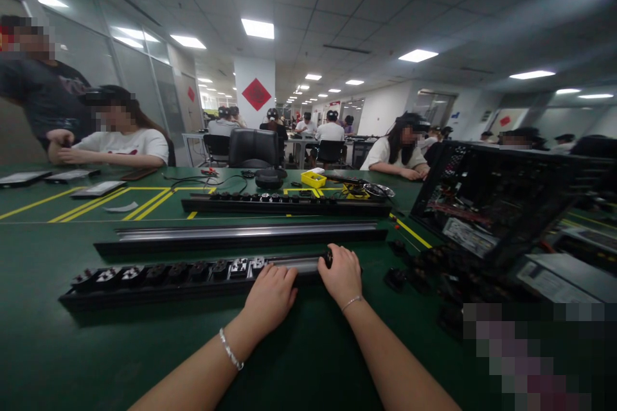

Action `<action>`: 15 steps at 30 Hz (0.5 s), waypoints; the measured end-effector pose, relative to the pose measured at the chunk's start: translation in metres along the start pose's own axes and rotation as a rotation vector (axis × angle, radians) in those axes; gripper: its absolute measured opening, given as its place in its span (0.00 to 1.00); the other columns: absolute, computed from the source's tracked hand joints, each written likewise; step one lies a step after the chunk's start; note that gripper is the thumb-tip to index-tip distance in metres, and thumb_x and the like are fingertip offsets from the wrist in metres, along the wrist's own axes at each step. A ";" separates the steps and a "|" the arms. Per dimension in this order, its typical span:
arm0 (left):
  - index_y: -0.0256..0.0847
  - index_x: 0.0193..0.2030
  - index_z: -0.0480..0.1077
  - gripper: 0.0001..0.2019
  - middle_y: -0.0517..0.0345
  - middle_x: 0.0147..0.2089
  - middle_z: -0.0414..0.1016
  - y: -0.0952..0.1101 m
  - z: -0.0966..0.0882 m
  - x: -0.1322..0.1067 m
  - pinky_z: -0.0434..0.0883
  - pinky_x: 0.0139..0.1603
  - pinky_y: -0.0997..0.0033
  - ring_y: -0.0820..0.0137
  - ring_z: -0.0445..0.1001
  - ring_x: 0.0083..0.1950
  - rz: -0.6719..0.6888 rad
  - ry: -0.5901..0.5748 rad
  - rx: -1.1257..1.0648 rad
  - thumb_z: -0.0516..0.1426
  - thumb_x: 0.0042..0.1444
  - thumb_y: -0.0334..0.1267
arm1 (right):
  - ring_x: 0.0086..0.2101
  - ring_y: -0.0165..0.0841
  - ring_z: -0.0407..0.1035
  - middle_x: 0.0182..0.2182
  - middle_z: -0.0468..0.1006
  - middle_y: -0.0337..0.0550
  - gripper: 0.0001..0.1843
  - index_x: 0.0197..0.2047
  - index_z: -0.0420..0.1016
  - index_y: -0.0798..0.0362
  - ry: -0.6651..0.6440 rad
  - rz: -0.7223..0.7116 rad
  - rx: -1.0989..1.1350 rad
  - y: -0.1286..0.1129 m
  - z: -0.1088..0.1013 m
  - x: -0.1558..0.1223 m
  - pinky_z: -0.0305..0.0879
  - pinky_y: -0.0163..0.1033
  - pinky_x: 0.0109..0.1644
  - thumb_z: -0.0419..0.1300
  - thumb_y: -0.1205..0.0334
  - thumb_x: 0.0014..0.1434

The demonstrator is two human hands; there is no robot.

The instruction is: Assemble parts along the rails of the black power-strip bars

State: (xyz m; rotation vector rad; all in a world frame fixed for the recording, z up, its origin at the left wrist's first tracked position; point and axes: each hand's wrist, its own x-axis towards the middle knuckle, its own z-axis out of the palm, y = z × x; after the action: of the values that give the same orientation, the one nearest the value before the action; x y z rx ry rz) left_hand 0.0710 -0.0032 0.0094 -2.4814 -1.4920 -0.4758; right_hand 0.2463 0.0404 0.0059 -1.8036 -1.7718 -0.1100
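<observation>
A long black rail (187, 292) lies across the green table in front of me. Several round black and white modules with prongs, among them a white module (238, 266), sit in a row along its left and middle part. My left hand (270, 292) is closed over the rail's near side, just right of the last white module, its fingertips hidden from me. At the rail's right end, my right hand (341, 273) pinches a small round black module (328, 259) against or just above the bare silver channel; I cannot tell which.
Behind lie a second rail (241, 237) and a third rail with modules (289, 204). On the right are loose black modules (396, 277) and an opened computer case (482, 199). A yellow tray (313, 178) stands farther back. Co-workers sit across the table, left and right.
</observation>
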 end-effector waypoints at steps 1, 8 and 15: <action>0.42 0.46 0.63 0.12 0.55 0.39 0.70 0.000 0.000 0.000 0.60 0.53 0.59 0.64 0.67 0.43 -0.003 -0.002 0.002 0.50 0.54 0.37 | 0.51 0.39 0.59 0.46 0.72 0.49 0.21 0.49 0.67 0.56 -0.009 -0.001 0.002 -0.001 -0.001 0.000 0.42 0.45 0.59 0.51 0.57 0.53; 0.42 0.44 0.63 0.11 0.54 0.39 0.70 0.000 0.001 -0.001 0.58 0.54 0.58 0.64 0.67 0.44 -0.021 -0.009 0.014 0.51 0.54 0.38 | 0.52 0.41 0.57 0.48 0.71 0.49 0.24 0.51 0.65 0.53 -0.028 0.090 -0.025 -0.009 -0.007 0.001 0.39 0.51 0.59 0.53 0.56 0.51; 0.41 0.43 0.64 0.10 0.54 0.39 0.70 -0.002 0.002 -0.001 0.59 0.53 0.58 0.64 0.67 0.43 -0.010 0.004 0.005 0.50 0.54 0.38 | 0.48 0.39 0.61 0.43 0.73 0.47 0.23 0.51 0.65 0.52 -0.080 0.096 -0.020 -0.003 -0.012 0.005 0.46 0.48 0.56 0.51 0.59 0.51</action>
State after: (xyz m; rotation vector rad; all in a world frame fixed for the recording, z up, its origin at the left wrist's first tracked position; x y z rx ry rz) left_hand 0.0694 -0.0029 0.0068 -2.4687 -1.5034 -0.4781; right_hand 0.2484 0.0391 0.0194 -1.9286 -1.7402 -0.0169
